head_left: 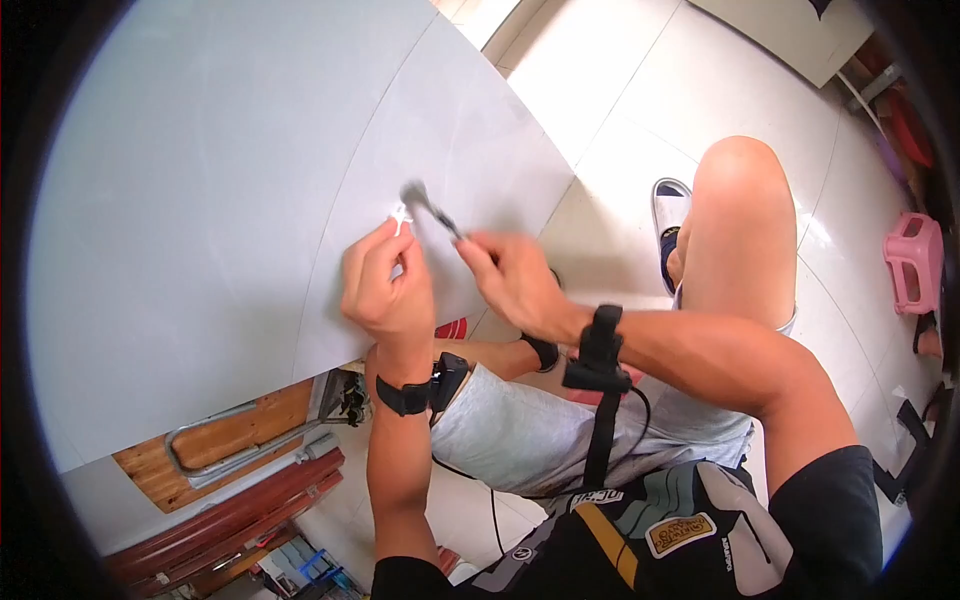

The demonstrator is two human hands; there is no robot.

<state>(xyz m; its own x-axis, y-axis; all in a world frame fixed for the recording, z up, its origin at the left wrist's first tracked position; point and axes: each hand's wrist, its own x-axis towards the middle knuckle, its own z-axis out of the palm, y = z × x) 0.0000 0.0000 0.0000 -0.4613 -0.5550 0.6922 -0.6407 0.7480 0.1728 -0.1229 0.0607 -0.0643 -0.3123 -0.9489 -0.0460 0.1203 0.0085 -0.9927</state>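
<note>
My left hand (388, 280) is closed in a pinch on a small white piece (400, 218) at the pale grey tabletop (200, 200). My right hand (515, 275) grips a hammer-like tool (442, 220) by its dark handle. The tool's blurred head is just above and right of the white piece, close to my left fingertips; whether they touch is unclear.
My legs (740, 230) are bent beside the table, over a tiled floor (590, 90). A pink plastic stool (910, 265) stands at the far right. Metal tubing (235, 455) and reddish-brown slats (230, 510) lie below the table's near edge. A pale furniture panel (770, 40) is at top right.
</note>
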